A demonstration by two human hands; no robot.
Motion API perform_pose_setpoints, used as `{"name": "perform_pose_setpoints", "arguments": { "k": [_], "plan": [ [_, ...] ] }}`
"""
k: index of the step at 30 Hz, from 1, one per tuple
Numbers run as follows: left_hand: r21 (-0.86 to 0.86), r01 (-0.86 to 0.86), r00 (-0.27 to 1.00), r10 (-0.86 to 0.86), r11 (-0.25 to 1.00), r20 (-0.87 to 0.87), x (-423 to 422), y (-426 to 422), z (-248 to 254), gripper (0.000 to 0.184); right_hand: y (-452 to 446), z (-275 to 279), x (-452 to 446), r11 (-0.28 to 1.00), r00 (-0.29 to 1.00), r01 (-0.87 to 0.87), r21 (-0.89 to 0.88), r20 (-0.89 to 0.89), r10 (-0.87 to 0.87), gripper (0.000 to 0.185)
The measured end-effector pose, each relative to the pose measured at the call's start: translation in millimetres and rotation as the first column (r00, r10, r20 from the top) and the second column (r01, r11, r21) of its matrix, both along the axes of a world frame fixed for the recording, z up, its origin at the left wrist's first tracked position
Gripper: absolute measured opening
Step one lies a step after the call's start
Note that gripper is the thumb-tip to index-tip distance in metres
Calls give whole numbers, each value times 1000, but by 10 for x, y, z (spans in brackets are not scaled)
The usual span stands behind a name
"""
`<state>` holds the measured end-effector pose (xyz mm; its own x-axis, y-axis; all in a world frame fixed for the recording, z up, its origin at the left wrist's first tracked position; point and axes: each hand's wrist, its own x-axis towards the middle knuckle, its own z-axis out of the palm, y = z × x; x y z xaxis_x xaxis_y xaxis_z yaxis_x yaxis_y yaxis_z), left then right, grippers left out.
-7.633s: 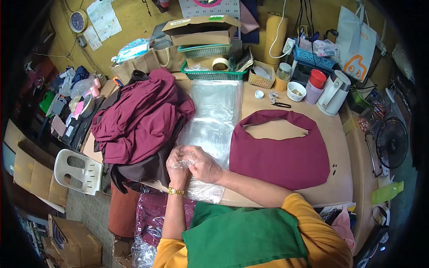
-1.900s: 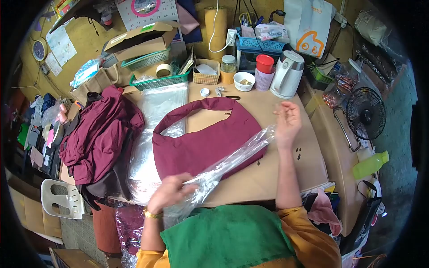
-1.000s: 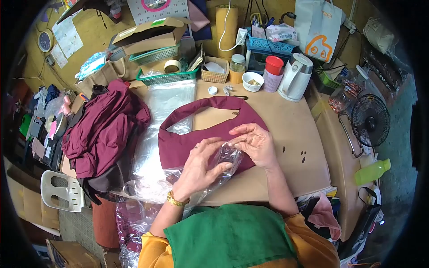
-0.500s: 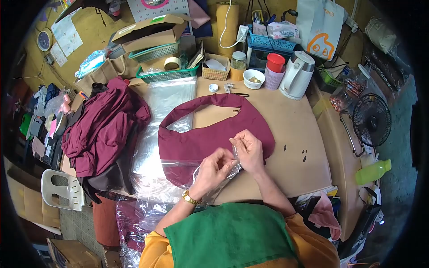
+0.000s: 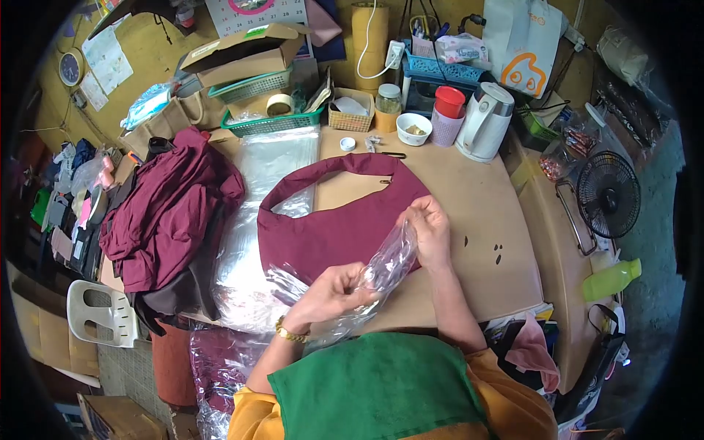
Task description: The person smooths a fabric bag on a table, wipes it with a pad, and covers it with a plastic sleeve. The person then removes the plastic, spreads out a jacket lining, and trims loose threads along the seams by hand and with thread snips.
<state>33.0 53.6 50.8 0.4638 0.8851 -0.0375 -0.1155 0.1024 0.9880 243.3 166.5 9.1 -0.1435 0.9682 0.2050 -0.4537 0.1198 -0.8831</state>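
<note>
The lower edge of the maroon fabric shoulder bag (image 5: pixel 337 231) is partly hidden by the left hand (image 5: pixel 331 295). The white paper calendar (image 5: pixel 282 16) is cut off at the top. The contents of the round white bowl (image 5: pixel 413 139) cannot be identified.

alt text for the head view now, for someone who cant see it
A person's left hand and right hand hold clear plastic at the near edge of a maroon bag on a table. Plastic sheets and a maroon cloth heap lie to the left.
</note>
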Motion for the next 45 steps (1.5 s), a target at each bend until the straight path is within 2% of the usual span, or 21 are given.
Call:
{"name": "perform_pose_setpoints", "arguments": {
  "k": [3, 6, 8, 10, 11, 12, 14, 16, 19, 22, 24, 28, 32, 34, 36, 38, 39, 40, 42, 44, 45],
  "plan": [
    [-101, 23, 999, -28, 995, -47, -377, -58, 80, 11, 88, -75, 149, 950, 890, 245, 192, 345, -299, 8],
    [-19, -191, 975, 188, 981, -122, -712, -135, 218, 9, 136, -143, 357, 916, 798, 302, 264, 456, -394, 9],
    [101, -328, 878, 342, 939, -335, -995, -120, 113, 10, 118, -115, 413, 899, 766, 345, 269, 472, -436, 10],
    [313, -385, 664, 496, 868, -559, -1042, -95, 224, 15, 48, 33, 348, 923, 855, 358, 143, 348, -385, 11],
    [486, -321, 279, 571, 813, -772, -980, -107, 285, 30, 19, 26, 273, 921, 853, 363, 141, 348, -389, 11],
    [671, -116, -18, 674, 733, -739, -891, -102, 285, 45, -12, 22, 161, 950, 920, 292, 114, 239, -311, 12],
    [853, -32, 306, 818, 521, -487, -616, -22, 411, 54, -82, 42, -34, 972, 967, 154, 178, 174, -185, 16],
    [864, -18, 578, 710, 504, -402, -232, 60, 460, 51, -177, 110, -220, 957, 957, 90, 277, 243, -160, 19],
    [856, 58, 621, 653, 514, -434, 132, 137, 323, 45, -296, 331, -309, 914, 905, 34, 403, 376, -200, 22],
    [735, 29, 659, 540, 678, -524, 193, 141, 277, 27, -299, 468, -243, 889, 828, 109, 445, 455, -329, 23],
    [606, 196, 803, 229, 771, -551, 105, 111, 286, 20, -130, 235, -85, 893, 848, 128, 432, 419, -325, 23],
    [417, 391, 845, -139, 821, -517, -243, -37, 459, 28, 15, 121, 310, 909, 783, 363, 203, 463, -416, 11],
    [372, 467, 819, -234, 802, -524, -914, -187, 631, 21, 300, -240, 1214, 763, 625, 605, 230, 457, -633, 15],
    [45, -34, 900, 50, 998, -433, -1179, -400, 547, 18, 314, -189, 1363, 726, 576, 657, 206, 483, -659, 14],
    [212, -56, 828, 164, 976, -536, -1065, -292, 485, 22, 95, 86, 1111, 783, 649, 462, 416, 443, -619, 12],
    [270, 130, 800, 60, 954, -597, -801, -146, 474, 26, -412, 602, 382, 967, 979, -10, 256, 199, -42, 28],
    [343, 183, 762, 88, 921, -641, -639, -79, 497, 26, -482, 673, 61, 765, 857, -136, 629, 462, -228, 52],
    [410, 240, 724, 119, 880, -679, -507, -21, 528, 27, -673, 991, -108, 656, 636, -378, 653, 698, -329, 63],
    [370, 249, 747, 65, 895, -661, -496, 44, 625, 26, -730, 849, -337, 655, 546, -607, 450, 835, -68, 51],
    [453, 223, 833, 72, 863, -548, -652, 27, 655, 25, -535, 681, -299, 674, 225, -738, -12, 938, 264, 29],
    [395, 208, 828, 53, 895, -558, -812, 6, 665, 23, -452, 650, -188, 614, 241, -787, -59, 887, 395, 22]
  ]
}}
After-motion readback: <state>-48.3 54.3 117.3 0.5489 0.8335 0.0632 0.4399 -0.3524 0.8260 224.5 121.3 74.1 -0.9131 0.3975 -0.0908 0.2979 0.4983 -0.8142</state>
